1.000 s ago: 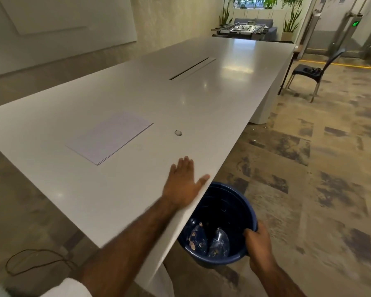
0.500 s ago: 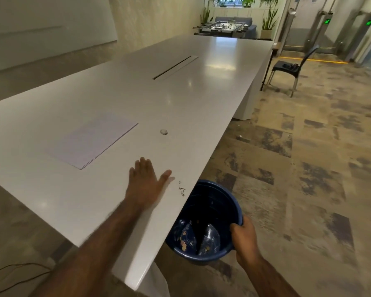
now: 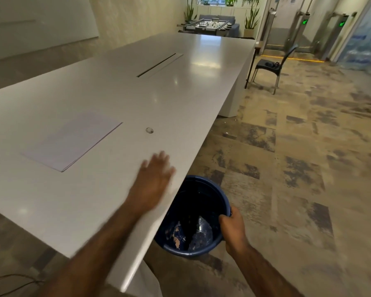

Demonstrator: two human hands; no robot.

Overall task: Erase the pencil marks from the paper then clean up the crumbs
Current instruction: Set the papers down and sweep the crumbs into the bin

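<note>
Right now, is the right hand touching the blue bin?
Touching. The head view shows the right hand gripping the blue bin by its rim, with its fingers curled over the edge and no gap.

The long white desk (image 3: 180,99) bore a thin stack of paper (image 3: 73,142) and, apart to its right, a small rounded eraser (image 3: 149,130); a narrow slot (image 3: 160,64) ran farther along.
</note>
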